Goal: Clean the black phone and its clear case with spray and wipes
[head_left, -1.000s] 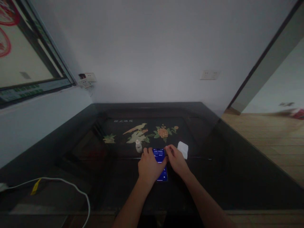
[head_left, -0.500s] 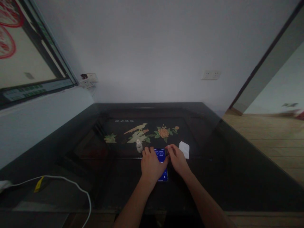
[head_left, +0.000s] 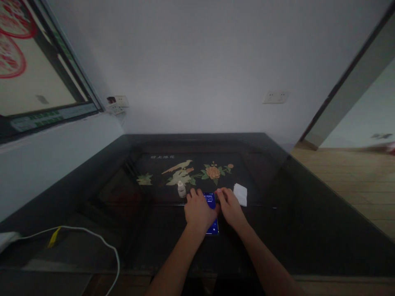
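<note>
A smartphone (head_left: 212,228) with a lit blue screen lies on the dark table, its top away from me. My left hand (head_left: 199,210) reaches across it, fingers past its left edge and thumb at its right edge, gripping it and covering much of the screen. Beside the phone's upper right side is my right hand (head_left: 228,205), thumb and index finger pinched close together; whatever is between them is too small to make out. A small white-capped bottle (head_left: 182,190) stands just left of my left fingers. Folded white tissue (head_left: 240,194) lies beyond my right hand.
The glossy black table (head_left: 296,234) bears an inlaid bird-and-flower picture (head_left: 212,172). A white cable (head_left: 89,231) with a yellow tag (head_left: 54,237) runs over its left front edge. Behind stands a wall with a socket (head_left: 275,97); a window (head_left: 46,61) is at the left.
The view has shifted slightly. My left hand has edged over the phone, covering more of the screen's clock. My right hand keeps nearly the same pinch by the phone's side.
</note>
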`<action>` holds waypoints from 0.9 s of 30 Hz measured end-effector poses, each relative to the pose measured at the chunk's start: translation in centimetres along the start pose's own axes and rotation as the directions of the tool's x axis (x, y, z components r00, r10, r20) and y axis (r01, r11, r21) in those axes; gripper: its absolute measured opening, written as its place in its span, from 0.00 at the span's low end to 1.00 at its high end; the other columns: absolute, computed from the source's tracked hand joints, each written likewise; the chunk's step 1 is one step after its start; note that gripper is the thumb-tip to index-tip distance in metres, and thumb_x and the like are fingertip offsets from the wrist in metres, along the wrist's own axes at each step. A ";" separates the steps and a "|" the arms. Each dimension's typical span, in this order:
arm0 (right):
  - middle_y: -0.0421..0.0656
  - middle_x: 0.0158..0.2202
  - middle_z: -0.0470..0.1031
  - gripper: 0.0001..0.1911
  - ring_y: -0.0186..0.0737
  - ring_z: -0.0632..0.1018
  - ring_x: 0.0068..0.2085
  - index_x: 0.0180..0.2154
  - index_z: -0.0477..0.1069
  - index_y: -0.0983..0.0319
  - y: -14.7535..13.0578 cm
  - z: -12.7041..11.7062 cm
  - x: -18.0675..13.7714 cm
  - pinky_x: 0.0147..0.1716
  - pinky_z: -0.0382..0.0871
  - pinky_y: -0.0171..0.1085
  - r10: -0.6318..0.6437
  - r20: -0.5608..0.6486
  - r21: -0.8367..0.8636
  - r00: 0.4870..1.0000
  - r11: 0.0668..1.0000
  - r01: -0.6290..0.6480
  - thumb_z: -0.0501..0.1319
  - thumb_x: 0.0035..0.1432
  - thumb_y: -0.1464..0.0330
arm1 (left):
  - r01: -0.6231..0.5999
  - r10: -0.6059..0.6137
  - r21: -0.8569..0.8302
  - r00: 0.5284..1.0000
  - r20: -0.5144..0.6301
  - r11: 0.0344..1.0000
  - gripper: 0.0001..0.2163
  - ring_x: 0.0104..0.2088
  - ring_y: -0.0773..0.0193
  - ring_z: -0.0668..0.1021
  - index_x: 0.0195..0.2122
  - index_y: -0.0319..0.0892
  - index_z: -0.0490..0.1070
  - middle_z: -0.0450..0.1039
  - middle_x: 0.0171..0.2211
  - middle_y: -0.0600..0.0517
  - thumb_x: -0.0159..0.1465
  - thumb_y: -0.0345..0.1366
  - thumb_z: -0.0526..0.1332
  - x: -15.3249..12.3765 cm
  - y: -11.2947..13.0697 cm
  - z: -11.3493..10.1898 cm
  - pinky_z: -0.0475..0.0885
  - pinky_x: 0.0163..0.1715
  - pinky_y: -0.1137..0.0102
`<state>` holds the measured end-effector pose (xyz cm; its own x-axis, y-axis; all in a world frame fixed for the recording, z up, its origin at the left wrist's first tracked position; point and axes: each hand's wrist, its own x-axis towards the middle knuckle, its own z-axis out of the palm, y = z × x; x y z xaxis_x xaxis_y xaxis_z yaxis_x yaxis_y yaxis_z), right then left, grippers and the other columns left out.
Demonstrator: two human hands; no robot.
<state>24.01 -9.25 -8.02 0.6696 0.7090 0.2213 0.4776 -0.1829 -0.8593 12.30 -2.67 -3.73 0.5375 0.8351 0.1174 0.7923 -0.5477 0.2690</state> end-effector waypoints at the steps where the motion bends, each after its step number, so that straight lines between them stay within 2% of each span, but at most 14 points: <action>1: 0.46 0.39 0.75 0.19 0.48 0.76 0.43 0.38 0.74 0.57 0.0 0.0 0.0 0.46 0.69 0.45 -0.002 0.001 0.004 1.000 1.000 0.002 0.50 0.71 0.55 | 0.001 -0.001 0.003 1.000 -0.001 1.000 0.29 0.49 0.46 0.73 0.49 0.38 0.68 0.67 0.49 0.38 0.59 0.58 0.61 0.0 0.1 0.0 0.73 0.41 0.61; 10: 0.45 0.38 0.75 0.19 0.48 0.76 0.43 0.37 0.73 0.57 -0.3 -0.1 -0.1 0.46 0.69 0.45 0.004 0.014 0.007 1.000 1.000 -0.004 0.50 0.71 0.55 | 0.005 -0.005 0.013 1.000 -0.004 1.000 0.27 0.49 0.46 0.73 0.48 0.37 0.69 0.67 0.49 0.38 0.61 0.58 0.58 0.0 0.5 -0.1 0.74 0.41 0.61; 27: 0.45 0.38 0.75 0.18 0.48 0.77 0.42 0.38 0.72 0.57 -0.5 -0.2 -0.2 0.45 0.71 0.45 0.005 0.035 -0.006 0.999 1.000 -0.005 0.50 0.71 0.54 | 0.003 -0.003 0.003 1.000 -0.004 1.000 0.26 0.50 0.46 0.73 0.49 0.37 0.68 0.67 0.50 0.38 0.62 0.56 0.59 -0.1 0.4 0.0 0.74 0.41 0.61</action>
<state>23.74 -9.46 -7.57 0.6519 0.7314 0.2004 0.4772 -0.1903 -0.8579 12.54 -2.98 -3.62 0.5340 0.8369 0.1204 0.7947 -0.5454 0.2664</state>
